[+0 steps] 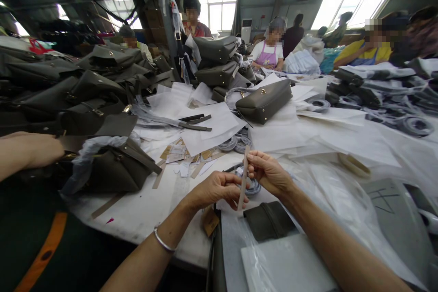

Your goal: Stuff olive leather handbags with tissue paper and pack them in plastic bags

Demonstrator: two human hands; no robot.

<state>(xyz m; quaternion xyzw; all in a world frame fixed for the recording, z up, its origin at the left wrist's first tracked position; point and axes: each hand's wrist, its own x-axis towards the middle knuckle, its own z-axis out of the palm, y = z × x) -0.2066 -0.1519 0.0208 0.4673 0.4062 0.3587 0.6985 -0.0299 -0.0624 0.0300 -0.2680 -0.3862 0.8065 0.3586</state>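
A narrow beige strip (243,178) stands almost upright between my hands. My right hand (268,171) pinches its upper end between thumb and fingers. Lower down, the fingers of my left hand (219,189) close around the bottom part of the strip. Directly beneath my hands lies a dark olive handbag (216,260), partly covered by white sheeting and clear plastic. A folded olive leather piece (270,221) rests on top of it. A brown tag (210,221) hangs beside the bag, below my left wrist. Behind the strip is a coiled, plastic-wrapped strap (253,186).
At left, a co-worker's hand (34,150) is at another olive handbag (116,169). Paper scraps and tags (181,153) lie mid-table. A finished-looking handbag (265,100) sits on white sheets. Bags are heaped at left (85,86); wrapped straps (414,125) pile up at right.
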